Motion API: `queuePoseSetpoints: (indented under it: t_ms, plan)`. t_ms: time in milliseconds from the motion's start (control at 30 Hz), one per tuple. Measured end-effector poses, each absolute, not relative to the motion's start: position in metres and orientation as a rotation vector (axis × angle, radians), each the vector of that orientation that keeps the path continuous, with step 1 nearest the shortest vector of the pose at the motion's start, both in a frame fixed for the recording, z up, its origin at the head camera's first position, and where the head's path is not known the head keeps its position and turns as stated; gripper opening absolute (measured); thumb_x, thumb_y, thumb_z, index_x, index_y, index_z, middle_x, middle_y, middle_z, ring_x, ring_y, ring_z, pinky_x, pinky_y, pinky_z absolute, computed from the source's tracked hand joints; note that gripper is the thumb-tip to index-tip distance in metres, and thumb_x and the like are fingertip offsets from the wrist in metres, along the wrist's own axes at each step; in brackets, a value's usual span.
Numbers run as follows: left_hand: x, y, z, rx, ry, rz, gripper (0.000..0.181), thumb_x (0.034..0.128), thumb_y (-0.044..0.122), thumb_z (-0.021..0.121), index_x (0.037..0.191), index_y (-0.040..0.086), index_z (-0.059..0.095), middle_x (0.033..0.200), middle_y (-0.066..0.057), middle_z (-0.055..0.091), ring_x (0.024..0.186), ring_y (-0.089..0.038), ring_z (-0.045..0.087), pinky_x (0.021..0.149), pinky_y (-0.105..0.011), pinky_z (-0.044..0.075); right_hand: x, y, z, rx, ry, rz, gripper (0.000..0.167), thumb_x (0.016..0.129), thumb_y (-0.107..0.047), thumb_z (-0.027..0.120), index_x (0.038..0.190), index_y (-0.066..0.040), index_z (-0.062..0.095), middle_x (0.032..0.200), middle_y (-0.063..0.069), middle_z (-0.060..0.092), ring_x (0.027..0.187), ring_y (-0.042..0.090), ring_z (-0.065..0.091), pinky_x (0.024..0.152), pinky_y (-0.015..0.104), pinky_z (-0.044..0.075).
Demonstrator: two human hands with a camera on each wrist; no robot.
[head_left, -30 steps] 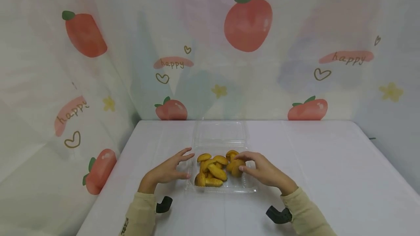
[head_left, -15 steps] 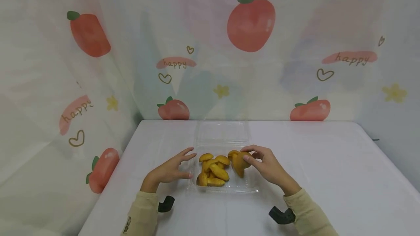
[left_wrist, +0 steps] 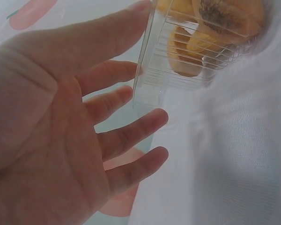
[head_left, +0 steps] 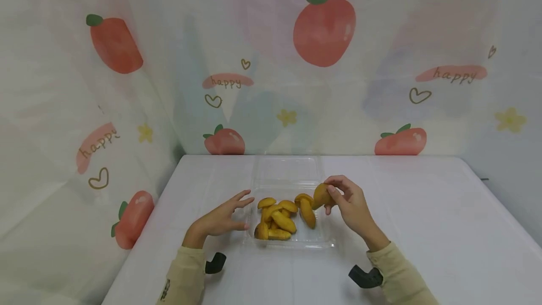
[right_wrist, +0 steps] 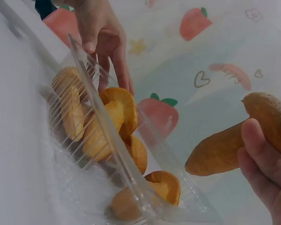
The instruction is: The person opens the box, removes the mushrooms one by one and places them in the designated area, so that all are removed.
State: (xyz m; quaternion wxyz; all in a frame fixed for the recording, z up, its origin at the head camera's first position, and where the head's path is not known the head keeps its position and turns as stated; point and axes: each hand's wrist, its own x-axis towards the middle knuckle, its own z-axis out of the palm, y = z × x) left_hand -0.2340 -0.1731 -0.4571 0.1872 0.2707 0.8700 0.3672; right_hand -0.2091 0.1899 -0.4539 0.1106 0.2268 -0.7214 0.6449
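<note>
"What's that right hand (head_left: 352, 205) got?"

"A yellow-brown mushroom (head_left: 321, 196), pinched between thumb and fingers, up in the air by the right side of the clear box (head_left: 313, 245). From the right wrist you see its stem poking out, apart from the plastic."

"And the left hand (head_left: 217, 218)?"

"Fingers spread, nothing in them, at the box's left side (thumb tip right by the rim, though I can't tell if it truly touches)."

"How would you handle it well?"

"A light pinch, I'd say; squeeze something that rounded and it could slip. I'd hold the stem clear of the rim and of the single mushroom (head_left: 308, 214) just beside it, inside the box. For the other side, a gentle steadying touch would do, as thin plastic probably slides easily."

"What's around all that?"

"The mushroom heap (head_left: 282, 221) in the left part of the box, the lid (head_left: 288, 170) lying open behind, then the white tabletop (head_left: 427, 229), and past it the fruit-printed backdrop (head_left: 262, 27)"
</note>
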Motion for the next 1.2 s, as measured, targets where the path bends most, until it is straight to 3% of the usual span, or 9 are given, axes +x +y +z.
queuePoseSetpoints:
  t_ms: [133,233,333,467,633,867,1000,1200]
  plan:
    - [-0.234,-0.174,-0.459,0.756,2.452,1.047,0.073,0.0937,0.014,0.072,0.156,0.003,0.036,0.171,-0.015,0.013,0.155,-0.044,0.019,0.119,-0.07,0.023,-0.21,0.195,-0.451,0.644,-2.102,1.985,0.027,0.103,0.0,0.053,0.125,0.014,0.052,0.113,-0.006,0.064,0.077,0.011,0.068,0.067,0.024,0.061]
    - [-0.234,-0.174,-0.46,0.75,2.451,1.046,0.074,0.0937,0.015,0.073,0.156,0.003,0.036,0.171,-0.015,0.013,0.155,-0.044,0.019,0.119,-0.07,0.023,-0.209,0.198,-0.449,0.613,-2.119,2.073,0.038,0.099,0.002,0.059,0.134,0.013,0.047,0.118,-0.007,0.063,0.081,0.01,0.069,0.077,0.02,0.06]
    - [-0.233,-0.173,-0.461,0.746,2.45,1.036,0.074,0.0936,0.015,0.073,0.156,0.003,0.036,0.171,-0.015,0.013,0.155,-0.044,0.019,0.119,-0.07,0.023,-0.207,0.202,-0.447,0.588,-2.129,2.083,0.046,0.096,0.004,0.062,0.138,0.013,0.044,0.122,-0.008,0.062,0.081,0.007,0.068,0.077,0.017,0.059]
    - [-0.232,-0.174,-0.459,0.754,2.457,1.027,0.074,0.0932,0.015,0.073,0.156,0.004,0.036,0.171,-0.015,0.013,0.155,-0.044,0.02,0.119,-0.069,0.024,-0.207,0.203,-0.445,0.558,-2.093,2.001,0.045,0.095,0.007,0.063,0.137,0.012,0.048,0.122,-0.011,0.064,0.088,0.002,0.065,0.076,0.013,0.055]
    - [-0.234,-0.175,-0.459,0.771,2.458,1.03,0.075,0.0931,0.015,0.073,0.156,0.002,0.036,0.17,-0.016,0.014,0.154,-0.045,0.021,0.119,-0.069,0.026,-0.208,0.203,-0.444,0.534,-2.09,1.817,0.04,0.096,0.006,0.06,0.136,0.009,0.053,0.12,-0.015,0.065,0.104,-0.002,0.063,0.091,0.01,0.049]
    - [-0.234,-0.175,-0.457,0.764,2.463,1.025,0.075,0.0933,0.016,0.073,0.156,0.003,0.035,0.171,-0.015,0.013,0.155,-0.044,0.019,0.119,-0.069,0.025,-0.213,0.205,-0.446,0.544,-2.076,1.707,0.038,0.099,0.007,0.055,0.136,0.011,0.054,0.12,-0.016,0.064,0.098,-0.003,0.065,0.086,0.01,0.053]
    - [-0.233,-0.175,-0.456,0.766,2.457,1.025,0.075,0.0933,0.015,0.073,0.157,0.003,0.035,0.171,-0.016,0.013,0.156,-0.044,0.017,0.119,-0.069,0.023,-0.213,0.209,-0.448,0.48,-2.133,1.592,0.038,0.1,0.003,0.057,0.138,0.005,0.057,0.118,-0.02,0.064,0.093,-0.004,0.064,0.083,0.008,0.053]
    - [-0.233,-0.174,-0.457,0.752,2.468,1.024,0.074,0.0933,0.016,0.073,0.156,0.003,0.036,0.171,-0.016,0.014,0.156,-0.044,0.017,0.119,-0.07,0.022,-0.217,0.217,-0.447,0.419,-2.198,1.477,0.051,0.094,0.005,0.064,0.143,-0.001,0.054,0.119,0.001,0.063,0.09,-0.003,0.063,0.075,0.01,0.05]
